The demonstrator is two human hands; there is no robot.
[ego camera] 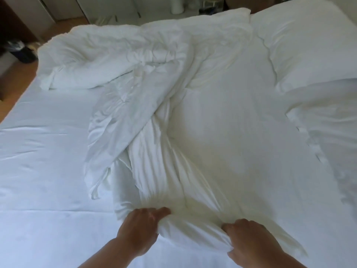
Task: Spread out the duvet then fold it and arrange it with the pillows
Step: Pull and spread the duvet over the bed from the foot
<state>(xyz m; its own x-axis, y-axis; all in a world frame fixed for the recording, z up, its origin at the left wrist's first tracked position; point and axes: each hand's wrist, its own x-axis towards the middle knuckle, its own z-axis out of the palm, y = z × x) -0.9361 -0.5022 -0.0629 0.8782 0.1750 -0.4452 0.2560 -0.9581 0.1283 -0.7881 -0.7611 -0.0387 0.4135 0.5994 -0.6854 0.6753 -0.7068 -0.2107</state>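
White bed [38,171]; 1 duvet [222,132], 2 hands, left hand [138,231] & right hand [251,242], gripping its edge.

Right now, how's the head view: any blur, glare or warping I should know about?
Head view: soft daylight, no hard glare; white duvet on white sheet gives low contrast, so edges are hard to trace. Wide-angle lens bends the bed's left edge. Left hand and right hand look slightly smeared where they grip the duvet. The floor clutter at the top is dim and soft.
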